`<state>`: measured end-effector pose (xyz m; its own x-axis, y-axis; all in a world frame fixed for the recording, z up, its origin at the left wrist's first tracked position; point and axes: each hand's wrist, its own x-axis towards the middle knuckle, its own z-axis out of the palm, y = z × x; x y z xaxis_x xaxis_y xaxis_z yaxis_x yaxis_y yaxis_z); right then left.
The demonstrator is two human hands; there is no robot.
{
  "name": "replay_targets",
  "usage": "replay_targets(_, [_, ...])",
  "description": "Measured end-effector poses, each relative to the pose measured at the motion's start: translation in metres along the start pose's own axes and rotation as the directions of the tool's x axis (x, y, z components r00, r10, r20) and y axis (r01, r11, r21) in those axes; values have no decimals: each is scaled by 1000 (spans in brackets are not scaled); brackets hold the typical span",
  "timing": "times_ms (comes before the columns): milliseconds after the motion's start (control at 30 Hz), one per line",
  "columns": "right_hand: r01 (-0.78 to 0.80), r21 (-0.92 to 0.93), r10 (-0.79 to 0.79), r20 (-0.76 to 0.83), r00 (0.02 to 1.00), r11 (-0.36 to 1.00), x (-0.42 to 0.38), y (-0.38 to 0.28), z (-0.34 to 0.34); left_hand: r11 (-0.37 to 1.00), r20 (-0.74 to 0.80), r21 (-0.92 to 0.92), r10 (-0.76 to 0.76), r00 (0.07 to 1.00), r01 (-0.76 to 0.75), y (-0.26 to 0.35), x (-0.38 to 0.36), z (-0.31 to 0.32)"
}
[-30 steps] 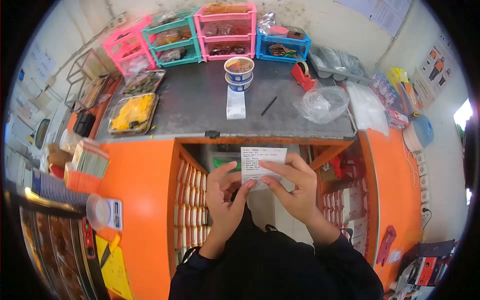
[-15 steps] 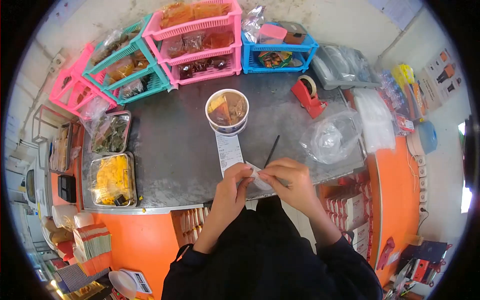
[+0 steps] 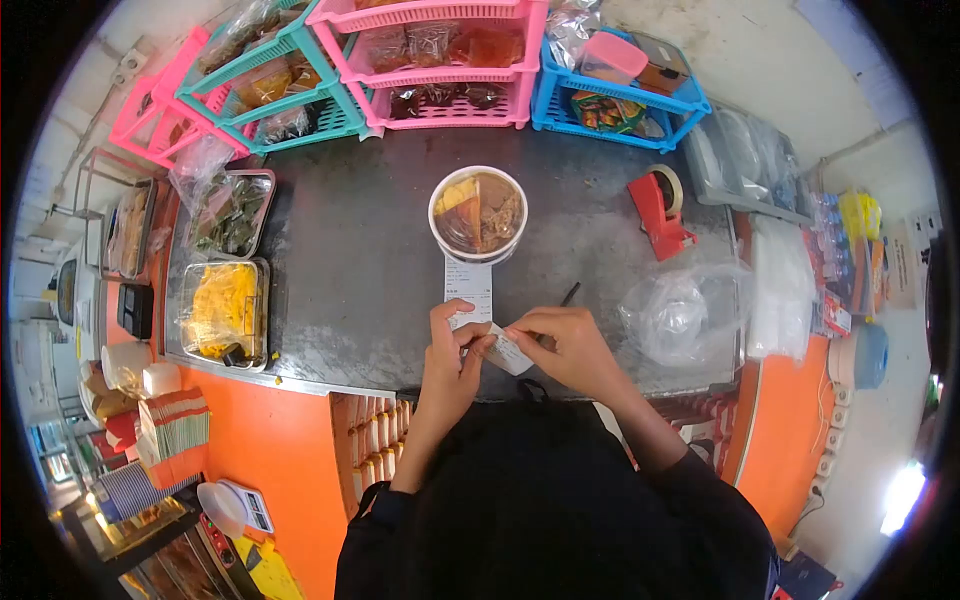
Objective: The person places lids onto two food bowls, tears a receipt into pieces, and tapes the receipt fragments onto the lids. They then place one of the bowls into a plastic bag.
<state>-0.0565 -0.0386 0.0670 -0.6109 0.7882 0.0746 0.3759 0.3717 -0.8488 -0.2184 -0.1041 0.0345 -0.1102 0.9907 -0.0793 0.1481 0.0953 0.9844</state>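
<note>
A grey bench [image 3: 380,250] is seen from above, bordered along its far edge by pink, teal and blue baskets [image 3: 440,60] filled with packets. Two foil trays [image 3: 225,310] are set at the left edge, and a clear plastic bag [image 3: 680,315] lies near the right edge, with a red tape dispenser [image 3: 660,210] beyond it. Near the middle of the bench a filled paper bowl [image 3: 478,212] is placed, and a long receipt [image 3: 468,285] is laid flat from under the bowl toward the near edge.

At the near edge, just beside the end of that receipt, a small folded slip [image 3: 508,352] is held between both hands. It is pinched by the fingers of the left hand [image 3: 450,355] at its left end and by the fingers of the right hand [image 3: 560,350] at its right end, both closed on the paper. The slip's long axis is tilted, running from upper left to lower right, and neither hand is clearly nearer to it. A black pen [image 3: 568,295] lies just beyond the right hand.
</note>
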Motion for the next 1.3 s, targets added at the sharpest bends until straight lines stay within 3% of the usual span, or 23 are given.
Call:
replay_targets(67, [-116,163,121,-25,992,980,3,3,0,995,-11,-103,14,1000,-15,-8,1,3])
replay_targets(167, [-82,189,104,-107,989,979,3,12,9,989,-31,-142,-45,998,40,-9,-2,7])
replay_targets(300, [-111,136,114,-13,993,984,1,9,12,997,-30,15,71,997,-70,-11,-7,14])
replay_targets(400, [-233,307,250,-19,968,923,0,20,21,984,-71,-175,21,997,-33,-21,-11,20])
replay_targets(467, [-326,563,410,-26,912,760,-1,29,30,928,-141,-358,56,988,-104,-22,-12,25])
replay_targets(500, [-327,564,411,-24,911,758,0,31,30,929,-141,-357,53,989,-101,-19,-14,20])
replay_targets(567, [-289,600,531,-274,802,746,5,33,23,964,-28,227,149,988,-139,-9,-17,5])
replay_targets(633, [-307,586,573,-343,744,750,6,29,20,979,8,191,74,997,-74,-16,-18,-4])
replay_targets(667, [-148,246,266,-570,777,958,4,28,23,988,48,157,1,999,-9,-18,-18,-5])
replay_targets(700, [9,-156,-110,-655,747,988,3,27,26,988,46,157,2,999,-9,-18,-16,-4])
replay_targets(733, [104,-324,-279,-558,782,940,-2,24,30,997,50,-41,-67,996,69,-14,-11,0])
replay_targets(767, [104,-325,-279,-557,782,940,-6,22,34,960,70,-237,-133,989,146,-10,-7,1])
replay_targets(800, [167,-407,-364,-476,800,898,-8,21,38,960,69,-240,-131,989,144,-2,-4,-1])
replay_targets(833, [232,-480,-441,-386,810,846,-10,21,42,914,84,-303,-258,963,271,7,-1,-3])
replay_targets(867, [215,-475,-428,-401,810,853,-10,23,46,845,107,-362,-382,918,394,11,0,-4])
replay_targets(900, [216,-474,-426,-397,813,853,-9,22,45,842,106,-365,-385,917,396,4,3,-4])
replay_targets(1000, [186,-502,-384,-327,863,845,-2,22,37,948,37,-202,-243,969,246,-21,14,-6])
replay_targets(1067, [167,-211,-235,-358,904,963,5,23,27,903,0,-335,-285,959,268,-24,22,-10])
replay_targets(1100, [169,-216,-238,-353,905,962,13,20,23,902,-1,-341,-283,959,266,-26,27,-12])
replay_targets(1167, [-90,176,155,-403,902,980,29,16,16,971,29,-207,-116,993,119,-28,36,-17])
replay_targets(1200, [-88,171,150,-398,905,981,37,19,14,970,24,-213,-114,993,116,-29,41,-20])
replay_targets(1267, [-304,335,349,-80,934,892,51,32,11,968,96,-151,-190,977,203,-32,53,-27])
replay_targets(1300, [-305,333,348,-76,935,892,63,45,12,967,93,-154,-191,977,204,-28,57,-31])
